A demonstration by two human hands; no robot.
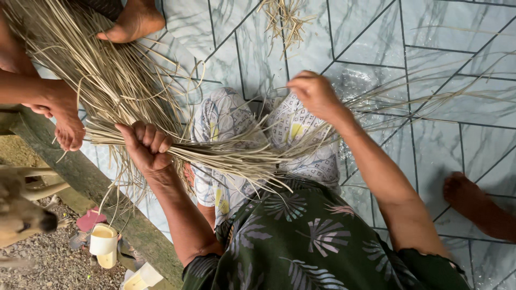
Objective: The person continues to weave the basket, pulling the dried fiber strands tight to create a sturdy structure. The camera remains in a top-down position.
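Gathering step: left hand (pixel 146 146) clamps the reed bundle (pixel 226 156); right hand (pixel 316 94) pinches strands beyond it; sorting calls for steady pulling.

Pale straw strips (pixel 215 153), marbled grey-white tiles (pixel 457 48)

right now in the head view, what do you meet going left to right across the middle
dog's head → white cup → left hand gripping the straw bundle → right hand → bare foot on the tiled floor
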